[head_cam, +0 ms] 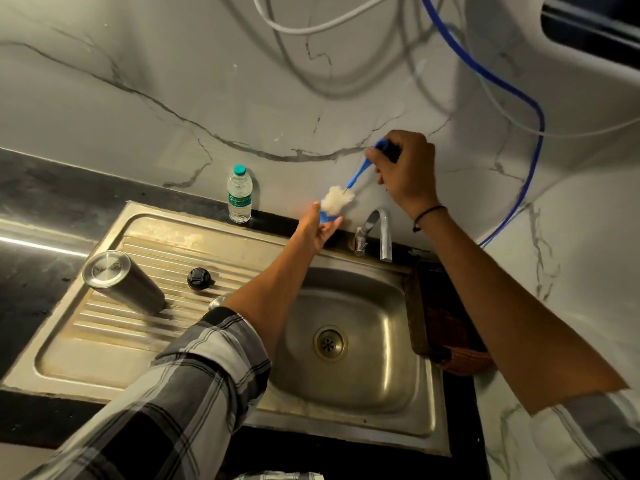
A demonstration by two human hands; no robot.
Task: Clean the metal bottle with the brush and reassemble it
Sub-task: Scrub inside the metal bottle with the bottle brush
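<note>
Right hand (407, 171): fingers curled round the blue handle of the brush (360, 173), held up in front of the marble wall, above the tap (379, 233).
Brush axis: slopes down and to the left from the right-hand grip; the white bristle head (336, 199) is the lower end.
Left hand (320, 227): raised to the bristle head, holding a small blue item against it; what that item is cannot be told. Fingers partly curled round it.
Metal bottle (121, 282): not held. It stands mouth-down on the ribbed drainboard (114, 344) of the sink, well apart from both hands, below and far left of the brush grip.
Bottle axis: roughly upright, base uppermost, appearing to lean in the wide-angle view.
Cap (199, 278): black, lying on the drainboard just right of the bottle, between the bottle and the left forearm.
Nearer hand: the left arm crosses directly over the drainboard, so the left hand has the shorter reach to the bottle.
Judged step: brush being prepared; scrubbing not yet begun.
Next move requirement: the bottle must be picked up and turned mouth toward the bristle head, with the brush axis aligned to the bottle axis.
</note>
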